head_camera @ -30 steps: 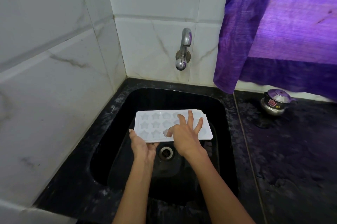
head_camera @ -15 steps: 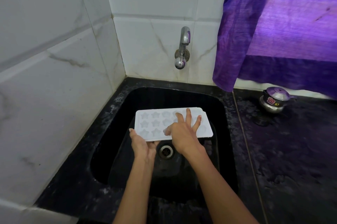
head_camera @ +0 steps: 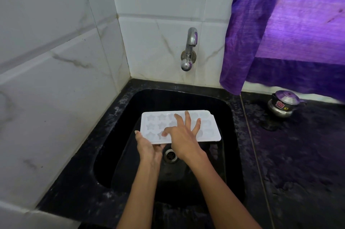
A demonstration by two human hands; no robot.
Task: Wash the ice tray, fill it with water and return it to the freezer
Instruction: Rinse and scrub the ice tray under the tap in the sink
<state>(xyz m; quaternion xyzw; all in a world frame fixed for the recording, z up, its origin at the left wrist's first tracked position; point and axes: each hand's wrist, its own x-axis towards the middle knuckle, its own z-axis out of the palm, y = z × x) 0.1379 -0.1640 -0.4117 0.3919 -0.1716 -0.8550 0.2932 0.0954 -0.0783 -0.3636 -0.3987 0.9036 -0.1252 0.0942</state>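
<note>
Left hand [head_camera: 147, 147] holds tray [head_camera: 209, 131] corner over sink [head_camera: 119, 135]; right hand [head_camera: 183, 138] grip wide, spread fingers on cavities.

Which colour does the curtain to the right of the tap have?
The curtain is purple, darker along its lower part. The head view, the only one, shows it clearly.

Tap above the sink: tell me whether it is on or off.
Off, as far as shows: no stream falls from the tap toward the ice tray held over the sink.
</note>
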